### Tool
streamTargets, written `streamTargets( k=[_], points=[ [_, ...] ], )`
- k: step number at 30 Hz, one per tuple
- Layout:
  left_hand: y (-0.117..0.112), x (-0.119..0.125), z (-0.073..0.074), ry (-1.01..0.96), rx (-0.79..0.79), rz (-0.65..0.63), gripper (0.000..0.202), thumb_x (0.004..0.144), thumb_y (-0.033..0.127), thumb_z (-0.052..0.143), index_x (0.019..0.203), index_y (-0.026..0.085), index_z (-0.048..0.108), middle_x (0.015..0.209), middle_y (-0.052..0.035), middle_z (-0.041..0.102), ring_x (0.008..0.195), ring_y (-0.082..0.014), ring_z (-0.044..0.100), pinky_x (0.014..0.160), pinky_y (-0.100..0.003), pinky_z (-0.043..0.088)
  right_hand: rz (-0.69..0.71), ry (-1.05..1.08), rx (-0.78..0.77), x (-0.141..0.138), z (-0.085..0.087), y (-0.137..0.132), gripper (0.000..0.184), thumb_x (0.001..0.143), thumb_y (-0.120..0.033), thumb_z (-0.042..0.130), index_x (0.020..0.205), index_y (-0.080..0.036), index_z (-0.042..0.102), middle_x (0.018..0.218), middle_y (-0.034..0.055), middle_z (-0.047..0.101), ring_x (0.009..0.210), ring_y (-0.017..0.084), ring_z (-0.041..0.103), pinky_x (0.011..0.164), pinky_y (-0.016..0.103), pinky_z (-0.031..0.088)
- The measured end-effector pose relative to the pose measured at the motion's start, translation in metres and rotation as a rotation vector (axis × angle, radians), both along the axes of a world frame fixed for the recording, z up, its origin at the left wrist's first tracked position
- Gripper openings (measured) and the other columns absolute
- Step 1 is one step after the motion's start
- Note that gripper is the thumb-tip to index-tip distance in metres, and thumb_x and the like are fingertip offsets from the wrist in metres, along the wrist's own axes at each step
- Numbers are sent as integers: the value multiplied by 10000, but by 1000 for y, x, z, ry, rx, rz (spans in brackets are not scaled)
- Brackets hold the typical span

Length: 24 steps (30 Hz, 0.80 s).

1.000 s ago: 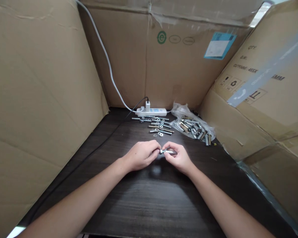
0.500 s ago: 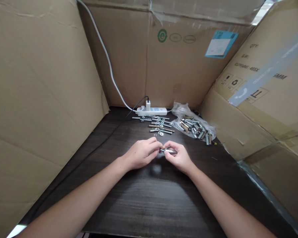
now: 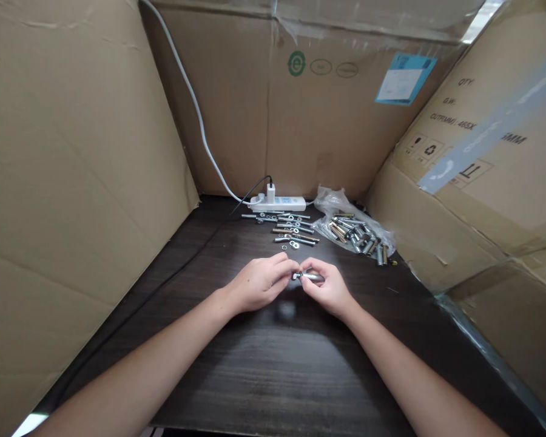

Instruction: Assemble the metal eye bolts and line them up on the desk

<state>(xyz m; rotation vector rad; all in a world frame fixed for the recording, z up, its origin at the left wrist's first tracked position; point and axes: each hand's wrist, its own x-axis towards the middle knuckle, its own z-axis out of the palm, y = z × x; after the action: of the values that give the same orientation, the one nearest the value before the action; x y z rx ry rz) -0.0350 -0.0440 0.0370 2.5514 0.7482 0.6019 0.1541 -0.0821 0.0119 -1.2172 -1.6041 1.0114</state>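
One bolt (image 3: 310,277) is being held just above the table (image 3: 282,370), the left hand (image 3: 259,284) pinching its end and the right hand (image 3: 330,292) gripping its shaft, while a row of bolts (image 3: 295,229) and a fuller bag (image 3: 355,233) are lying behind.

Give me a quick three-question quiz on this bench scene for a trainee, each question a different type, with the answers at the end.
1. True or false: the left hand and the right hand both grip the same metal bolt.
2. Multiple choice: relative to the power strip, the clear bag of bolts lies A) to its left, B) to its right, C) on top of it.
3. Short answer: what colour is the label stuck on the back cardboard wall?

Key: 1 true; 2 B; 3 blue.
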Motion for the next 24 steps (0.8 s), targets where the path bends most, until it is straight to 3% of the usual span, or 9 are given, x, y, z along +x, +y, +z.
streamTargets(
  k=[10,14,16,19,24],
  points=[
    [-2,0,-2,-23,-124,30,200,908,229,354,914,196,551,826,-2,603,716,-131,532,673,-248,384,19,-47,5,-1,-2,-1,120,698,-260,587,759,-163,552,504,-61,408,440,60,302,435,200,241],
    [3,2,-8,-165,-262,86,169,875,266,402,782,173,508,713,17,536,647,-112,471,612,-230,360,11,-55,13,-1,0,-1,112,701,-255,586,755,-160,562,502,-58,412,435,60,309,430,199,242],
    [6,5,-11,-318,-425,133,175,849,288,439,725,167,465,633,33,482,579,-94,430,560,-215,344,-3,-57,23,-1,-1,-1,108,707,-254,588,751,-158,564,495,-59,403,432,58,303,428,198,237],
    [9,9,-13,-542,-795,191,181,813,306,474,707,167,428,558,55,440,462,-63,390,456,-187,286,-21,-52,31,-1,-3,0,117,726,-265,591,765,-156,573,505,-54,413,433,58,314,423,195,246],
    [4,10,-7,-663,-1291,177,176,756,282,522,714,170,392,694,29,512,411,-21,371,389,-152,190,-31,-55,42,-1,-7,1,174,760,-313,594,818,-150,608,565,-23,502,453,68,385,419,189,303]
  ],
)
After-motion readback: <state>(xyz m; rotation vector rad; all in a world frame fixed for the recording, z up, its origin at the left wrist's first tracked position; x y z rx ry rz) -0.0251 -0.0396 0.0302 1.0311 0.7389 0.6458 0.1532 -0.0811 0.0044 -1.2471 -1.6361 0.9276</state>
